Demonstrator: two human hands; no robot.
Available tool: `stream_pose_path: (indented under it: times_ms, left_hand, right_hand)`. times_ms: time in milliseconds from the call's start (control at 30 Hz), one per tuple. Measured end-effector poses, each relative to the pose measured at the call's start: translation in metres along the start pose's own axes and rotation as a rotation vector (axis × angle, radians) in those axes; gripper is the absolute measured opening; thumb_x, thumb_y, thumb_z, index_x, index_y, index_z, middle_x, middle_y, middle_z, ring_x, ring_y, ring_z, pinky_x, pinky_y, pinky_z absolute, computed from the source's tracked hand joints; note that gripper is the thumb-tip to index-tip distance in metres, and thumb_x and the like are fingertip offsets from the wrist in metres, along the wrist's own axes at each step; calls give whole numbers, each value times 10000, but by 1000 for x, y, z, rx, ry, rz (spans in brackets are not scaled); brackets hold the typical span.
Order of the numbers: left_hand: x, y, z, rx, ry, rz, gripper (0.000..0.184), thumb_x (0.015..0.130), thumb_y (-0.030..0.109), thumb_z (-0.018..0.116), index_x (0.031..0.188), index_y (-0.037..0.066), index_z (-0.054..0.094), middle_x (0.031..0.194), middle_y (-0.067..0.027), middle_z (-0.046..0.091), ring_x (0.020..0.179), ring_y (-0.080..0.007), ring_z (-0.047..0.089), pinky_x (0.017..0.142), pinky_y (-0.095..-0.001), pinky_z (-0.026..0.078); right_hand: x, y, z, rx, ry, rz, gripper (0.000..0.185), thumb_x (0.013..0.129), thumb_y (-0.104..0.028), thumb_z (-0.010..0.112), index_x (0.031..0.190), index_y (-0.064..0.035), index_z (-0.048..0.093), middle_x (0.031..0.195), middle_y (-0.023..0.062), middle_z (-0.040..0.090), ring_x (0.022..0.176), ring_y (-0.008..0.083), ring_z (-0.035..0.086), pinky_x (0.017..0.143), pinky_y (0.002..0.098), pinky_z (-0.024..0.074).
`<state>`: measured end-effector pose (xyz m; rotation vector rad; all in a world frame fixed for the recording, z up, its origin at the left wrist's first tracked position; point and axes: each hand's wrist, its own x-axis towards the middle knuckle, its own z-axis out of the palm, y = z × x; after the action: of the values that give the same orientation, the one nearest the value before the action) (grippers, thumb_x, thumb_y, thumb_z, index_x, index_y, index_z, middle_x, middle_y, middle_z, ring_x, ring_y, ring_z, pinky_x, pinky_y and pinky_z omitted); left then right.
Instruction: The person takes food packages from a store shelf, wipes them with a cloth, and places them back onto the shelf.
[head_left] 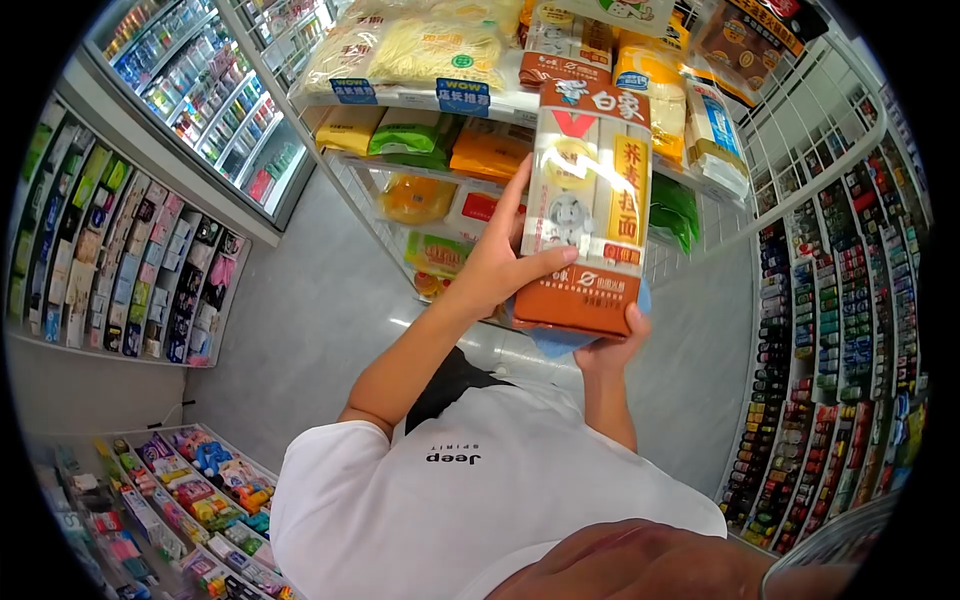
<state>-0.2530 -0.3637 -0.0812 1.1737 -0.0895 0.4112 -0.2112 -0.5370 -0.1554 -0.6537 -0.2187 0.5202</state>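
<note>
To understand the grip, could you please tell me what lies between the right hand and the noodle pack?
In the head view, a blue, cloth-like sheet shows partly between the right hand and the pack.

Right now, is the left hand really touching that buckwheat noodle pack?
Touching: the head view shows the left hand with its thumb lying across the front of the buckwheat noodle pack.

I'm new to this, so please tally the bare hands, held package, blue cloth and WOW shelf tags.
Bare left hand and right hand: 2
Brown-and-white rectangular plastic noodle package: 1
Light-blue cloth: 1
Blue rectangular WOW shelf tags: 2
Total: 6
</note>
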Motion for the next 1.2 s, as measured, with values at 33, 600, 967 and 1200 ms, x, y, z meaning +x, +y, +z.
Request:
stream_pose_path:
  times_ms: [33,600,967,1200]
  left_hand:
    - [8,-1,0,23,5,43,1013,804,91,777,1547,39,90,1379,-193,486,1212,-231,545,1024,-353,427]
    - [135,74,-30,174,115,-84,847,749,78,775,1435,-57,298,1129,-200,627,939,-245,688,794,-331,583]
    - [141,74,-28,21,97,-41,835,795,90,732,1474,-43,264,1105,-144,624,937,-204,678,775,-329,582]
    - [158,56,-34,9,155,-57,641,793,37,718,1339,-61,397,1101,-147,637,913,-219,688,761,-334,601]
  right_hand:
    - [11,-4,4,2,-6,-12,707,827,-456,545,1382,-29,449,1340,166,553,1190,300,577,1023,433,461]
    - [128,-37,91,-49,-92,25,475,987,-378,513,1314,-33,527,1242,119,629,1112,229,619,976,369,491]
    - [90,-24,40,-234,-126,62,576,941,-417,617,1336,-14,501,1217,147,628,1038,239,659,885,351,545]
    - [99,-37,65,-385,-98,33,490,952,-406,629,1232,-8,572,1083,63,654,933,120,627,817,275,509]
